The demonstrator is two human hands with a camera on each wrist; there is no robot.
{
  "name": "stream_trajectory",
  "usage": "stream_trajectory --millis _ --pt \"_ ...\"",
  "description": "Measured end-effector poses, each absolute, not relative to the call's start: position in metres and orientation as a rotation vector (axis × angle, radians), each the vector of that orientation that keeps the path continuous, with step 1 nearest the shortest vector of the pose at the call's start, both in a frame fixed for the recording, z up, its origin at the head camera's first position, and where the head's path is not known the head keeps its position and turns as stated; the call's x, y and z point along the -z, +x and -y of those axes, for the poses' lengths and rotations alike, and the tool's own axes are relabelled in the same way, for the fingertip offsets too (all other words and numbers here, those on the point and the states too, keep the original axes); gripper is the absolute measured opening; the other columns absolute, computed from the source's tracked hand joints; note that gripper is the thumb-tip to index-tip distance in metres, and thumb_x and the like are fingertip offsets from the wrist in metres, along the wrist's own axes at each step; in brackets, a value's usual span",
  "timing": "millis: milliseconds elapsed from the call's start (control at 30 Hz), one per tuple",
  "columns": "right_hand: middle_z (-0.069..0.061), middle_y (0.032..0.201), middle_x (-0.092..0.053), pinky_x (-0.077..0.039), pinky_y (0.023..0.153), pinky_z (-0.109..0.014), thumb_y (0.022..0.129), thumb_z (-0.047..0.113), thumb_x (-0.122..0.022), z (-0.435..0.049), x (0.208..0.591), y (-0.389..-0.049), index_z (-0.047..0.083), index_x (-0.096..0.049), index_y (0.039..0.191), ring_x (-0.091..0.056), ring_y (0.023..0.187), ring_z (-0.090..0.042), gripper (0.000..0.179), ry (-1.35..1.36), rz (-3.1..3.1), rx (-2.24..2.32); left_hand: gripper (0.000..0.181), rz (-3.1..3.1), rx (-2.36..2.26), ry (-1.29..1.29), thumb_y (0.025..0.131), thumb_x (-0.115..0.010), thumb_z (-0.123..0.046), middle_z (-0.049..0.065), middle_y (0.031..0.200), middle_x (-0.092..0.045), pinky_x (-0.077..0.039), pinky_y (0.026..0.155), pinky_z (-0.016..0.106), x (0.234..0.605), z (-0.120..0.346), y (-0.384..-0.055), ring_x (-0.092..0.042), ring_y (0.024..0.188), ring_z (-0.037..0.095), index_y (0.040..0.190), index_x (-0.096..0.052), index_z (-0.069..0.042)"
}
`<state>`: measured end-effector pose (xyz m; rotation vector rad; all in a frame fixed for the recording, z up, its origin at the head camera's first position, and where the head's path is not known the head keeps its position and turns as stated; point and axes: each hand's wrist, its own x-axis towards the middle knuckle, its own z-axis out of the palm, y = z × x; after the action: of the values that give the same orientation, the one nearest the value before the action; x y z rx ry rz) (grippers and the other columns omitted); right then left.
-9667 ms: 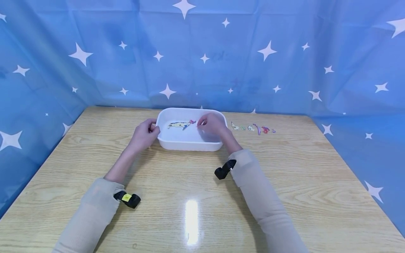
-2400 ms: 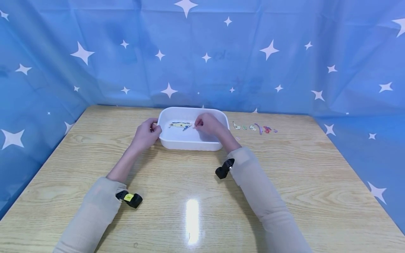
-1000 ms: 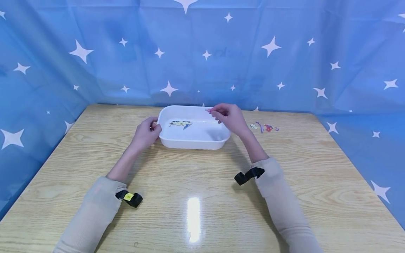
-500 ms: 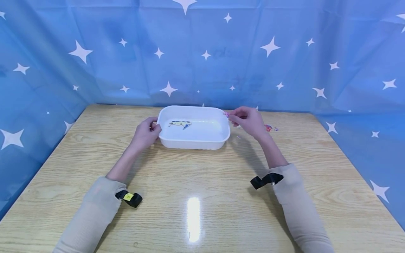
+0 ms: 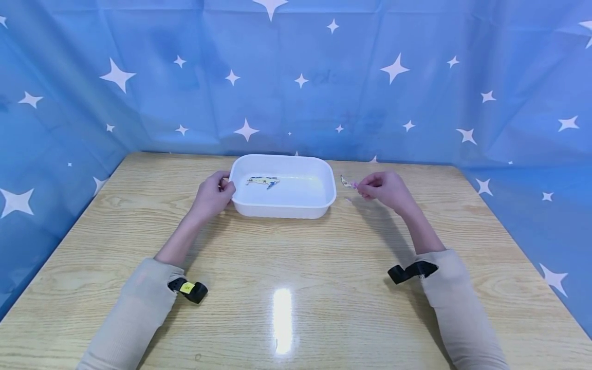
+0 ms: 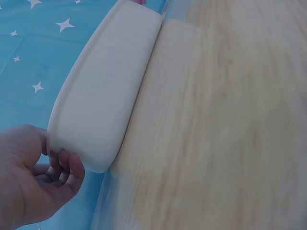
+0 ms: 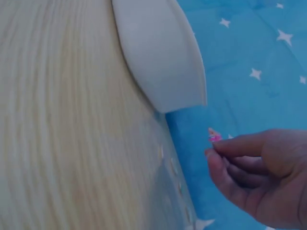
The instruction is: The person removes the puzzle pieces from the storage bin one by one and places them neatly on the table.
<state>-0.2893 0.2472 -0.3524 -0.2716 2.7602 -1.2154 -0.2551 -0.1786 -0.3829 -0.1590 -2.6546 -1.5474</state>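
Note:
My left hand point(image 5: 213, 195) grips the left rim of a white plastic basin point(image 5: 282, 211), thumb on one side and curled fingers on the other in the left wrist view. On the basin floor lies a flat cream-and-blue cut-out piece point(image 5: 262, 181). Right of the basin, my right hand point(image 5: 388, 190) pinches a small pink cut-out piece point(image 7: 214, 136) between thumb and index finger. Just left of those fingertips, a pale cut-out piece point(image 5: 345, 181) lies on the table. The hand hides the other small pieces there in the head view.
The wooden table point(image 5: 222, 288) reaches back to a blue curtain point(image 5: 296, 103) with white stars. A faint pale speck point(image 5: 348, 200) shows on the wood near the basin's right end. Small blurred pieces point(image 7: 173, 167) line the table in the right wrist view.
The pink piece lay in the basin beside the cream-and-blue one. My right hand has lifted it out, carried it right over the rim and lowered it above the table. My left hand stays.

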Motion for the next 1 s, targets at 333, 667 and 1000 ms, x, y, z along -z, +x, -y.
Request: stream_trajectory --millis 333,667,1000 --pt "-0.012 0.091 -0.071 -0.050 0.077 -0.036 0.098 0.017 -0.065 -0.257 0.359 -0.288 -0.006 -0.071 0.108 -0.064 0.085 -0.024 0.026 -0.203 -2.745 0.984 0.043 2.656 1.553 -0.156 0.102 -0.045 -0.012 0.014 0.093 -0.054 -0.046 0.056 0.024 0.381 0.180 -0.253 -0.060 0.074 0.027 0.140 -0.050 0.007" --pt "-0.007 0.082 -0.070 -0.049 0.072 -0.031 0.096 0.014 -0.064 -0.262 0.366 -0.290 -0.006 -0.072 0.101 -0.063 0.076 -0.018 0.022 -0.217 -2.739 0.960 0.042 2.660 1.553 -0.151 0.102 -0.046 -0.012 0.013 0.092 -0.054 -0.046 0.057 0.024 0.381 0.179 -0.253 -0.059 0.073 0.026 0.139 -0.050 0.007" --pt "-0.009 0.085 -0.070 -0.053 0.071 -0.030 0.098 0.015 -0.063 -0.264 0.367 -0.289 -0.007 -0.071 0.105 -0.065 0.078 -0.017 0.024 -0.224 -2.735 0.938 0.042 2.660 1.550 -0.158 0.102 -0.045 -0.011 0.013 0.090 -0.054 -0.046 0.056 0.024 0.381 0.179 -0.254 -0.059 0.072 0.024 0.139 -0.050 0.007"
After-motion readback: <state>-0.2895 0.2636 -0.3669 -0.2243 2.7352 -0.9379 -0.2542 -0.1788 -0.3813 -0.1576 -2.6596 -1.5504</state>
